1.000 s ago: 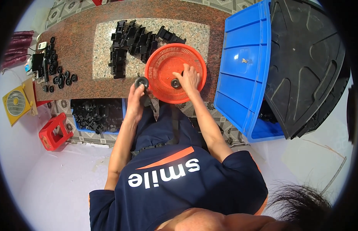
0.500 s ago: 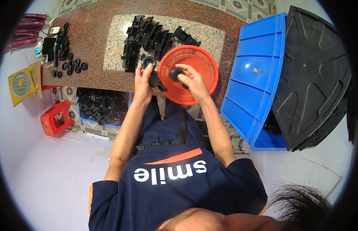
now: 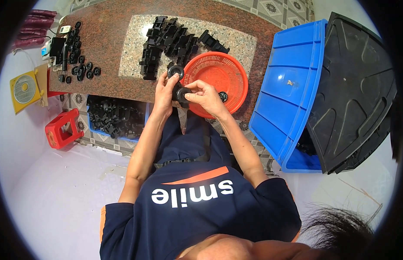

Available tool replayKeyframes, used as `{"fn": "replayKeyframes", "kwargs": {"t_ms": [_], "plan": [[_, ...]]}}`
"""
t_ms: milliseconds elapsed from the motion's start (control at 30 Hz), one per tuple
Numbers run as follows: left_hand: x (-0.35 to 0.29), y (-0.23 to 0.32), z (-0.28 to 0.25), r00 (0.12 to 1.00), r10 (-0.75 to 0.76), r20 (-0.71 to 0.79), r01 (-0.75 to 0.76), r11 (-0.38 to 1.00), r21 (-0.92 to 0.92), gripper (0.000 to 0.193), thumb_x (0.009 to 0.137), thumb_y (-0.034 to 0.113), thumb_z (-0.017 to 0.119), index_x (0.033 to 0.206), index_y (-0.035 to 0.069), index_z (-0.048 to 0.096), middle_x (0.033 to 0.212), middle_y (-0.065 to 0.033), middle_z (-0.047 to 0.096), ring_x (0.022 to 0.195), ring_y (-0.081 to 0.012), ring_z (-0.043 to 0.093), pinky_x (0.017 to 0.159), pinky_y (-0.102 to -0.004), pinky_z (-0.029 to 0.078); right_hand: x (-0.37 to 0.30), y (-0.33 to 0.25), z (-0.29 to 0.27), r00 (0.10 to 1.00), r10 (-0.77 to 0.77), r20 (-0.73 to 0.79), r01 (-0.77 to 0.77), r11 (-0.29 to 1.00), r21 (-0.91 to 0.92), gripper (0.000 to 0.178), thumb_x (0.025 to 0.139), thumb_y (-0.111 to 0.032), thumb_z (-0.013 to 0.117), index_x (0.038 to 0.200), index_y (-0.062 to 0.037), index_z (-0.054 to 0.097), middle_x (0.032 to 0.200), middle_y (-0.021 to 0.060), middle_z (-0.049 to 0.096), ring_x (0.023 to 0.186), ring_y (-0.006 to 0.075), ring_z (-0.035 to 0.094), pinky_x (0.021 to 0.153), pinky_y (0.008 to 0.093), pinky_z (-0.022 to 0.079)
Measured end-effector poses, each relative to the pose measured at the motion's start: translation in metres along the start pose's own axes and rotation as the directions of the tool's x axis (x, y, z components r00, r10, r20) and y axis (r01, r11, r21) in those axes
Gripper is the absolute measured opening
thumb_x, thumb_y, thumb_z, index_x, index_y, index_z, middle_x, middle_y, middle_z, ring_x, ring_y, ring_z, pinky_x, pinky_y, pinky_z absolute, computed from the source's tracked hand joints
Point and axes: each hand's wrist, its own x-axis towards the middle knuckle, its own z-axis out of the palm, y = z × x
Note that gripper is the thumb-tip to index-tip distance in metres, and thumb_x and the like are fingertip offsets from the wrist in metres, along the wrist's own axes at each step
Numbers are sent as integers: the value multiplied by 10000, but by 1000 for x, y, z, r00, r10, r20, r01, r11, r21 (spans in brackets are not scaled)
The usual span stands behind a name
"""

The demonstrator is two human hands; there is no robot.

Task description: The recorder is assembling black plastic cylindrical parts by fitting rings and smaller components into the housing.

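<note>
Over the table's near edge, my left hand (image 3: 163, 92) grips a black plastic chassis piece, mostly hidden by fingers and wheels. A black wheel (image 3: 176, 70) sits at its far end under my left thumb. With fingers and thumb, my right hand (image 3: 208, 99) pinches a second black wheel (image 3: 182, 93) against the near end of that piece. Whether this wheel is seated on it, I cannot tell. Just right of the hands, a red plastic basket (image 3: 240, 73) holds a small dark wheel (image 3: 223, 96).
Several black chassis pieces (image 3: 169, 37) lie in rows on the speckled tabletop panel (image 3: 236, 39). Loose black wheels (image 3: 82, 69) cluster at the left. Below stands a bin of black parts (image 3: 114, 117) beside a red stool (image 3: 63, 130). A blue crate (image 3: 288, 86) with black panels (image 3: 353, 95) stands at right.
My right hand has moved left from over the basket, bringing its wheel against the piece in my left hand. A small wheel in the basket is now more visible.
</note>
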Motion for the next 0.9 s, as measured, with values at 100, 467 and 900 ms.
{"fn": "replayKeyframes", "kwargs": {"t_ms": [100, 467, 900], "plan": [[-5, 8, 7, 996, -42, 78, 47, 997, -60, 719, 875, 227, 714, 1441, 42, 310, 1112, -74, 558, 985, -127, 578, 822, -278, 500, -2, -1, 4, 1000, -7, 11, 5, 994, 110, 230, 844, -73, 687, 1037, -17, 575, 945, 22, 598, 844, 74, 583, 772, 235, 493], [-38, 9, 17, 968, 108, 228, -117, 993, 28, 780, 784, 109, 795, 1429, 73, 358, 1202, -87, 550, 1090, -180, 562, 896, -313, 500, -8, 11, 5, 991, -89, 99, 43, 919, 391, 625, 850, -268, 663, 1351, 27, 435, 1182, 92, 556, 1112, 142, 529, 978, 294, 423], [-42, 36, -18, 837, 31, 546, 182, 926, -331, 1075, 719, 883, 364, 1498, 145, 292, 1491, -58, 381, 1347, -254, 414, 1113, -510, 317, -43, -7, 0, 911, -402, 98, 404, 816, -414, 818, 658, -164, 725, 1410, -68, 418, 1355, 107, 508, 1267, 261, 476, 1079, 398, 337]]}}
